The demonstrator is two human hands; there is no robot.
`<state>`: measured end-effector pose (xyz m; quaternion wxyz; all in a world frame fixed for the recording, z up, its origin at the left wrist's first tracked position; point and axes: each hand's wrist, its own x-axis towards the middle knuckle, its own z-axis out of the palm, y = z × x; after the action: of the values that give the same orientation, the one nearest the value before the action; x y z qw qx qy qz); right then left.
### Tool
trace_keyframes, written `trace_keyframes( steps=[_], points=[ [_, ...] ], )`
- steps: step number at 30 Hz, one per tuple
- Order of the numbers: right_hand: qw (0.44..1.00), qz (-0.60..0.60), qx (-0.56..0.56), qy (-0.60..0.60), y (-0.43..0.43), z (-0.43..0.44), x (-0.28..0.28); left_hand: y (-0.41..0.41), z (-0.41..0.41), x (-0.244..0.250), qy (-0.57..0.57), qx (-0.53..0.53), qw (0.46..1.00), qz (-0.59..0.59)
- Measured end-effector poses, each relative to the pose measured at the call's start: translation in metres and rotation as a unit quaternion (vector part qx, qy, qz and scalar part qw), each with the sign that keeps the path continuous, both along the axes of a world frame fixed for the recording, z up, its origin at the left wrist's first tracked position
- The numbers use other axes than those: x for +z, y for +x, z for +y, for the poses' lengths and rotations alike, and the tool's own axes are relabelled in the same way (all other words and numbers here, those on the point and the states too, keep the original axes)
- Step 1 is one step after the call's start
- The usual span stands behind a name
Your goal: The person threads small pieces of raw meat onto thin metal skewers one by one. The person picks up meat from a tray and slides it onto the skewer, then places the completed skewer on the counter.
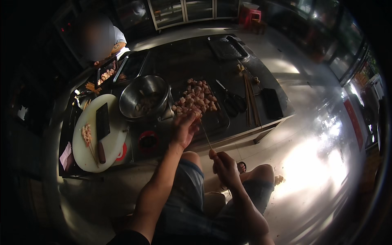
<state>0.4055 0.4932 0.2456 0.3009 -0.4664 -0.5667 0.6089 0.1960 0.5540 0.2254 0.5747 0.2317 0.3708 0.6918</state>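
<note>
My right hand (225, 167) is closed around the lower end of a thin skewer (206, 134), just past the table edge. At the skewer's upper end, my left hand (185, 128) holds a piece of raw meat (197, 114) between its fingers. Right beyond it, a pile of raw meat chunks (196, 95) lies on a tray (225, 118). A steel bowl (163, 82) with some meat pieces in it stands left of the pile. Further left, a cleaver (103, 121) and skewered meat (87, 134) rest on a white oval cutting board (114, 142).
Black-handled scissors (234, 102), bare skewers (250, 101) and a dark flat object (272, 103) lie right of the pile. An empty metal tray (228, 47) is at the back. A co-worker (120, 41) sits at the far left by a meat tray (107, 73).
</note>
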Motion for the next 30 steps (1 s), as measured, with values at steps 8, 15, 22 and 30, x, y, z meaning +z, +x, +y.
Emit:
trace_keyframes(
  steps=[8, 15, 22, 30],
  points=[
    [0.999, 0.03, -0.006, 0.018, 0.002, -0.002, -0.007, -0.001, 0.002, -0.003, -0.022, -0.003, 0.994, -0.106],
    [1.0, 0.0, 0.014, 0.013, 0.001, -0.002, -0.001, -0.009, 0.002, 0.001, -0.032, -0.005, 0.994, -0.102],
    [0.999, -0.005, 0.03, 0.022, 0.003, -0.001, -0.001, -0.008, -0.001, 0.012, -0.036, -0.004, 0.997, -0.072],
    [0.999, 0.037, 0.003, 0.014, 0.0, -0.007, -0.007, -0.009, -0.001, 0.009, -0.005, 0.009, 1.0, -0.023]
  ],
)
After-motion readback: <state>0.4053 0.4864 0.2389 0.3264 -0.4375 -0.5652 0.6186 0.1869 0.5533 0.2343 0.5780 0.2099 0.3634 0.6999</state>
